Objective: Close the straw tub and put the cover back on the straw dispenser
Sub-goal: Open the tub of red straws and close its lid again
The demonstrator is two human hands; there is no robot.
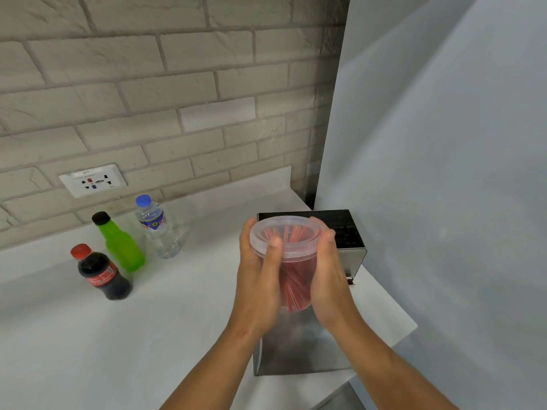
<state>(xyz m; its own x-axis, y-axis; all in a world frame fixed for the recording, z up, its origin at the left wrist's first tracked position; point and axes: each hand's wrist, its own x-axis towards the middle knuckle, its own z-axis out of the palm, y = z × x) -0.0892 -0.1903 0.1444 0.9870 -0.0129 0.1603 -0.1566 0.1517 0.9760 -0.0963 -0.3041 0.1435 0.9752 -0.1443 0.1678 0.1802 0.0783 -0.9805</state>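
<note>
A clear plastic straw tub (291,273) full of red straws is held in the air between both my hands, above the counter. Its clear round lid (288,236) sits on the rim. My left hand (259,270) wraps the tub's left side with the thumb pressing on the lid's near edge. My right hand (327,270) cups the right side, fingertips at the lid's rim. Behind and below the tub stands the steel straw dispenser (352,255), its dark top showing. A flat steel sheet (299,347), possibly the dispenser cover, lies on the counter under my wrists.
On the white counter (183,306) at the left stand a cola bottle (102,273), a green bottle (120,244) and a clear water bottle (157,227). A brick wall with a socket plate (93,180) is behind. A grey panel (444,173) bounds the right side.
</note>
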